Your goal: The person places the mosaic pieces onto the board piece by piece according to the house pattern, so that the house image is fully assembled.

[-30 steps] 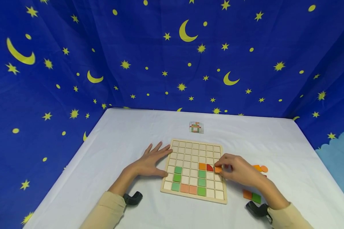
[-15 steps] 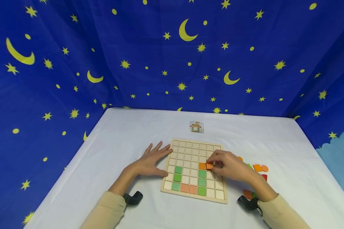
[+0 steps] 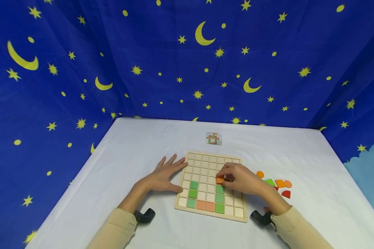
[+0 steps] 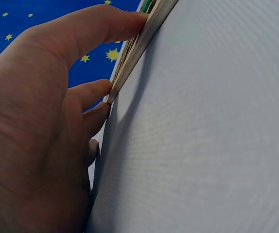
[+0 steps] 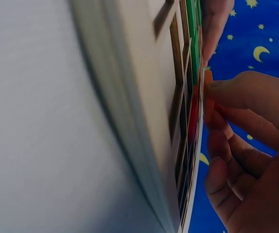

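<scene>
A wooden grid board [image 3: 204,171] lies on the white table with coloured tiles in its lower cells. Green tiles [image 3: 193,193] form a column on the left, another green column [image 3: 219,198] stands on the right, and two salmon tiles [image 3: 205,205] join them at the bottom. My right hand [image 3: 241,178] pinches an orange square tile [image 5: 208,97] between thumb and fingertips, close over the cell above the right green column. A red piece [image 5: 193,116] shows in the board under that hand. My left hand [image 3: 166,178] is spread, thumb and fingertips touching the board's left edge.
Right of the board lie loose pieces: an orange circle [image 3: 260,174], a green piece [image 3: 270,182], an orange square [image 3: 279,183], a salmon circle [image 3: 287,184] and a red quarter-circle [image 3: 286,194]. A small picture card [image 3: 213,138] lies behind the board. Starry blue curtains [image 3: 162,62] surround the table.
My right hand has moved left across the board with the orange tile, from the right edge, past the red piece, to above the right green column. The left hand has stayed put.
</scene>
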Action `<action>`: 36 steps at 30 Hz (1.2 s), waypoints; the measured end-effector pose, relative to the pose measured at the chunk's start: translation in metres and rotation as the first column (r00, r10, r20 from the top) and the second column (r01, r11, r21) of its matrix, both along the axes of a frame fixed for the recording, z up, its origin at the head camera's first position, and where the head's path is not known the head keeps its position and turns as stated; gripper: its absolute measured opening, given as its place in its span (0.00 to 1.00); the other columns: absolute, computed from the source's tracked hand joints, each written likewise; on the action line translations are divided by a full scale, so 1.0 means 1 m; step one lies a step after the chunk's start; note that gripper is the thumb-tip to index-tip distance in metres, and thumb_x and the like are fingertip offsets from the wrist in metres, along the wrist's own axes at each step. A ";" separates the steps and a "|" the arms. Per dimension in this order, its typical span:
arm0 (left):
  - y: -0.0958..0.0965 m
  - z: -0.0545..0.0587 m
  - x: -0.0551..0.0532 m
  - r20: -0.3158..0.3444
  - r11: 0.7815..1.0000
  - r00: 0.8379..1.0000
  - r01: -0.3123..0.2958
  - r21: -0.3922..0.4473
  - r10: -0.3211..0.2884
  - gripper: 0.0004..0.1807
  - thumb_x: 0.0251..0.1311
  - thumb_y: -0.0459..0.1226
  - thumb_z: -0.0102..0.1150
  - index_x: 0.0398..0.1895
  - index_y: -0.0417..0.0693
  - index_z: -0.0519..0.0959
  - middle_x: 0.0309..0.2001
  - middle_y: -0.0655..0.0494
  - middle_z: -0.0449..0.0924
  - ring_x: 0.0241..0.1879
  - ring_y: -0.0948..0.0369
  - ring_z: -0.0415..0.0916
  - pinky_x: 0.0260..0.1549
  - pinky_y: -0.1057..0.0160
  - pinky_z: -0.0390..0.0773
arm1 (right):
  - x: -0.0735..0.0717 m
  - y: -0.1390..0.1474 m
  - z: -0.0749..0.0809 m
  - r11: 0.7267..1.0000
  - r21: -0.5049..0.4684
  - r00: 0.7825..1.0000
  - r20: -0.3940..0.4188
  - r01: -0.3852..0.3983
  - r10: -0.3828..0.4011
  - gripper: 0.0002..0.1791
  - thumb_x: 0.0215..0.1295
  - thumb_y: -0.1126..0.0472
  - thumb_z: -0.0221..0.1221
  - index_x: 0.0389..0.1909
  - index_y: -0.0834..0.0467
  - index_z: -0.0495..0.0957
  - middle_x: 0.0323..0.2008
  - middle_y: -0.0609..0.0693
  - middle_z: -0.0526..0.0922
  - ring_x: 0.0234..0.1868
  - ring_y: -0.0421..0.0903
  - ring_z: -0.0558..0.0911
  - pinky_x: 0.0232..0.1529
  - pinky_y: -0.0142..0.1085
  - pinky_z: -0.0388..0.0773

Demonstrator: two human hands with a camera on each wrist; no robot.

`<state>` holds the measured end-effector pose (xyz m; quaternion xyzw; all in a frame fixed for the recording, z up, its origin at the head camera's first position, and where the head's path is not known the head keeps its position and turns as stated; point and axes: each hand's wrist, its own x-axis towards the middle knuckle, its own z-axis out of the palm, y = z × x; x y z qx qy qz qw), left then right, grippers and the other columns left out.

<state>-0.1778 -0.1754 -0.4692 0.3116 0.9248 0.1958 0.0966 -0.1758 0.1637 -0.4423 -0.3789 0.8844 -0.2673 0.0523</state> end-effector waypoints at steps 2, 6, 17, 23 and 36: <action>0.000 0.000 0.000 0.000 1.000 1.000 -0.001 0.001 0.001 0.54 0.46 0.66 0.61 0.76 0.61 0.53 0.76 0.63 0.43 0.74 0.53 0.30 0.68 0.46 0.28 | -0.001 -0.003 0.000 1.000 -0.001 1.000 -0.003 -0.005 0.005 0.14 0.59 0.60 0.65 0.47 0.51 0.85 0.40 0.39 0.79 0.33 0.40 0.74 0.34 0.32 0.72; 0.000 0.001 0.000 0.002 1.000 1.000 0.002 0.005 -0.002 0.54 0.46 0.66 0.62 0.76 0.61 0.54 0.76 0.63 0.43 0.74 0.52 0.31 0.67 0.46 0.28 | -0.002 -0.009 0.000 1.000 0.000 1.000 -0.007 -0.023 0.023 0.13 0.59 0.59 0.66 0.46 0.51 0.85 0.39 0.39 0.78 0.31 0.40 0.74 0.32 0.32 0.71; 0.000 0.002 0.003 0.005 1.000 1.000 -0.001 -0.004 0.001 0.54 0.46 0.65 0.62 0.76 0.60 0.53 0.76 0.62 0.43 0.74 0.52 0.31 0.67 0.45 0.29 | -0.003 -0.018 0.002 0.996 0.052 0.997 -0.025 -0.066 0.068 0.12 0.61 0.56 0.65 0.46 0.50 0.85 0.39 0.40 0.78 0.31 0.39 0.73 0.33 0.32 0.72; 0.001 0.003 0.003 0.007 1.000 1.000 -0.003 0.006 0.003 0.53 0.47 0.64 0.62 0.76 0.60 0.54 0.76 0.62 0.44 0.74 0.52 0.31 0.67 0.45 0.29 | -0.006 -0.023 0.007 0.990 0.115 0.996 -0.037 -0.082 0.087 0.11 0.60 0.54 0.66 0.43 0.50 0.85 0.38 0.39 0.77 0.31 0.36 0.73 0.33 0.31 0.73; 0.000 0.001 0.000 0.007 1.000 1.000 0.004 0.013 -0.004 0.53 0.47 0.65 0.62 0.76 0.61 0.54 0.76 0.62 0.44 0.74 0.52 0.30 0.67 0.45 0.28 | -0.006 -0.030 0.007 0.984 0.158 0.993 -0.075 -0.081 0.094 0.12 0.59 0.52 0.67 0.44 0.49 0.85 0.37 0.38 0.76 0.30 0.35 0.73 0.31 0.30 0.73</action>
